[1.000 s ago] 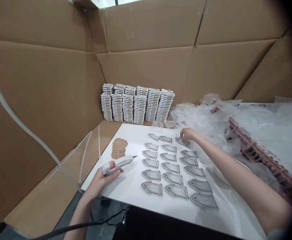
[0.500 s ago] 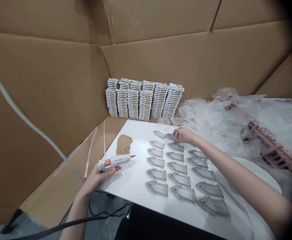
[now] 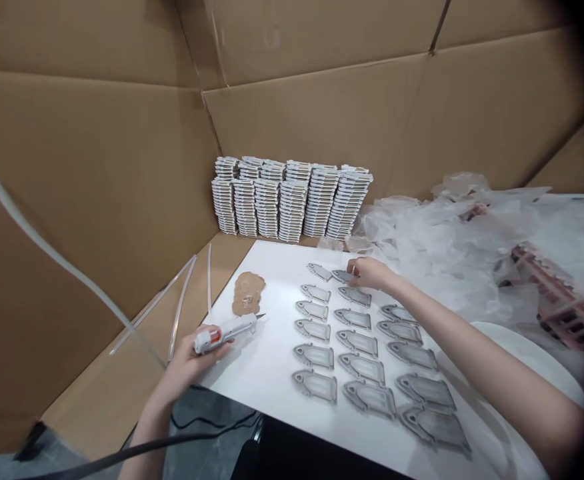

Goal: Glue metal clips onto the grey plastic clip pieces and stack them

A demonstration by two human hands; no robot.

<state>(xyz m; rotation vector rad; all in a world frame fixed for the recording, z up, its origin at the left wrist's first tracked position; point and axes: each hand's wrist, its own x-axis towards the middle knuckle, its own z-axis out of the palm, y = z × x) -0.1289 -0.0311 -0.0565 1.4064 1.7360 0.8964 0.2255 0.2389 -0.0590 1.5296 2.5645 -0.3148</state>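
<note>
Brown cardboard walls (image 3: 82, 173), creased and matte, enclose a smooth white table (image 3: 277, 280) set at an angle. Crumpled, translucent plastic film (image 3: 452, 233) heaps along its right side, partly covering a reddish, building-like piece (image 3: 567, 300) with rows of dark openings. The person's right forearm reaches diagonally inward from the lower right, passing over part of a round white disc (image 3: 527, 350), while the left forearm rises from the bottom edge, its wrist near the table's left corner. Against the back wall stand tight stacks (image 3: 292, 207) of thin, pale, layered parts. The right hand (image 3: 369, 272) is palm down with its fingers bent and drawn close together, the fingertips at the right end of one gray piece (image 3: 341, 275) in the far row; whether they pinch it or only touch it cannot be told. The left hand (image 3: 192, 360) is wrapped around a white glue gun (image 3: 229, 333) with a red-orange window, its nozzle pointing inward over the table beside a rough tan patch (image 3: 249, 293). More gray frames (image 3: 313, 357), arched at one end and see-through in the middle, lie flat in three columns between the hands.
</note>
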